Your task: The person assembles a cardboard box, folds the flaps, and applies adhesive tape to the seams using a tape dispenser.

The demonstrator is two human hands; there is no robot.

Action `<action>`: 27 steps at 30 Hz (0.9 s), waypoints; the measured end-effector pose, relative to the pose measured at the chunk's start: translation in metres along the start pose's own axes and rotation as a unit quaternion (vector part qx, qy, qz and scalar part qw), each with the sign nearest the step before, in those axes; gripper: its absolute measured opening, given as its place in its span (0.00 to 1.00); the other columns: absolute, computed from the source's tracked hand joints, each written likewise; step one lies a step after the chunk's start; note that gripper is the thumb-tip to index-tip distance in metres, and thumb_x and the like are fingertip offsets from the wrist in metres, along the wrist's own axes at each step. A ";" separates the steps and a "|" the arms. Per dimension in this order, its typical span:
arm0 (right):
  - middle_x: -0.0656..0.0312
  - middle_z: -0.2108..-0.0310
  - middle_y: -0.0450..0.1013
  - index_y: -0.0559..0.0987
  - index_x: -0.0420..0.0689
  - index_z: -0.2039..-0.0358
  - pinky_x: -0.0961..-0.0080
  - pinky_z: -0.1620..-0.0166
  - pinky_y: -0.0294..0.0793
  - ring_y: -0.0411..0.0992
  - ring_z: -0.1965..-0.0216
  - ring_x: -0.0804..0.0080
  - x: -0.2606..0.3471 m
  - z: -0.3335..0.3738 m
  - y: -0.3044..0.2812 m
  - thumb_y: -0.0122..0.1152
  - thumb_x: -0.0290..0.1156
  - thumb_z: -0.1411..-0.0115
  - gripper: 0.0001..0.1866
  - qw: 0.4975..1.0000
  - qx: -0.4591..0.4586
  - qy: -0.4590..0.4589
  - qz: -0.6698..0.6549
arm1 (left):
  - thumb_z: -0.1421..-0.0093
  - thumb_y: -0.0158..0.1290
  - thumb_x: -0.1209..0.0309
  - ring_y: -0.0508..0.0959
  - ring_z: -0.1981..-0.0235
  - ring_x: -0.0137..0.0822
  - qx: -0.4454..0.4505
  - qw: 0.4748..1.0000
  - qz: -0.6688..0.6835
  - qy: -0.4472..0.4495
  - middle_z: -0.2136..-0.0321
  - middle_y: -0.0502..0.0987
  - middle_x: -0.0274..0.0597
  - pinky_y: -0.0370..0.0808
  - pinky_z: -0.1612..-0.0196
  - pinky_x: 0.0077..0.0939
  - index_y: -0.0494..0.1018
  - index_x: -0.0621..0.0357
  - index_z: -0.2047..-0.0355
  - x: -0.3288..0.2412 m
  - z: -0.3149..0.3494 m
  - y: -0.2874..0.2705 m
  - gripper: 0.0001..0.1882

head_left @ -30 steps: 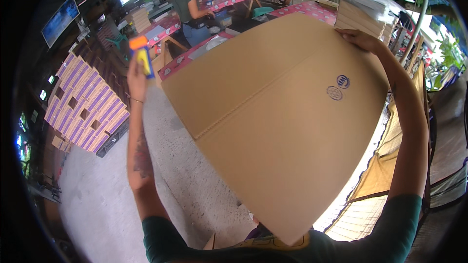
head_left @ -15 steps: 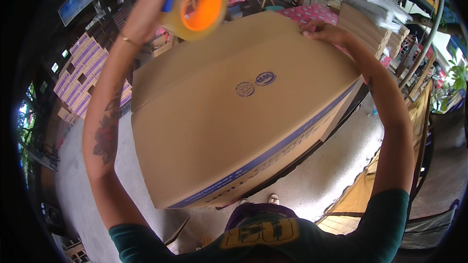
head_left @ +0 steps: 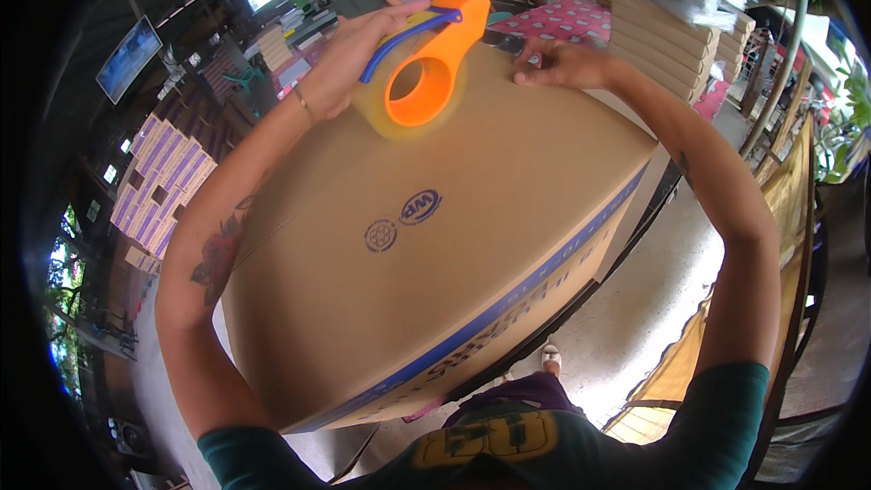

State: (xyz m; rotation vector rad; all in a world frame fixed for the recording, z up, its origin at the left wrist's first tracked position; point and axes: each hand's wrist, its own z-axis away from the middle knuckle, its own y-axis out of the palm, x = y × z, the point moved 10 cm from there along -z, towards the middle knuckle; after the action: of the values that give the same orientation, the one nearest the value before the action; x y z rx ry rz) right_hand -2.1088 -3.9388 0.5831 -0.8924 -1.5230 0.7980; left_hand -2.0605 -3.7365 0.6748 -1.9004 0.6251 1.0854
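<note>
A large brown cardboard box with a blue stripe along its near side fills the middle of the head view. Its top face looks closed from here. My left hand is closed around the blue-and-yellow side of a tape dispenser. The dispenser has an orange body and a roll of clear tape, and is held just above the box's far-left part. At the far edge of the box, my right hand rests with its fingers bent over the rim and the thumb on top; some fingertips are hidden.
Flattened cartons are stacked at the far right, topped with plastic-wrapped packs. Behind the box stands a table with a pink patterned cloth. Printed cartons are piled at the left, below a wall screen. A yellow tarp hangs at the right.
My left hand has brought the tape dispenser right and down toward the box's far edge. My right hand has shifted left along that edge. The view has turned, and one foot has stepped.
</note>
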 end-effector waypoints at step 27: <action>0.59 0.64 0.77 0.75 0.39 0.58 0.72 0.60 0.76 0.76 0.62 0.71 0.017 -0.056 -0.012 0.53 0.35 0.37 0.13 0.842 0.117 0.003 -0.527 | 0.38 0.36 0.71 0.73 0.50 0.31 -0.061 0.988 -0.138 -0.043 0.48 0.71 0.47 0.67 0.45 0.21 0.66 0.66 0.43 0.003 -0.018 0.017 0.24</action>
State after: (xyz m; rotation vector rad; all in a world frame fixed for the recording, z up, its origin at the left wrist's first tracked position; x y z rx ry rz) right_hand -2.0553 -3.9288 0.6089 0.1944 -1.5672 0.1386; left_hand -2.0634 -3.7606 0.6696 -1.9627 0.2424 1.0375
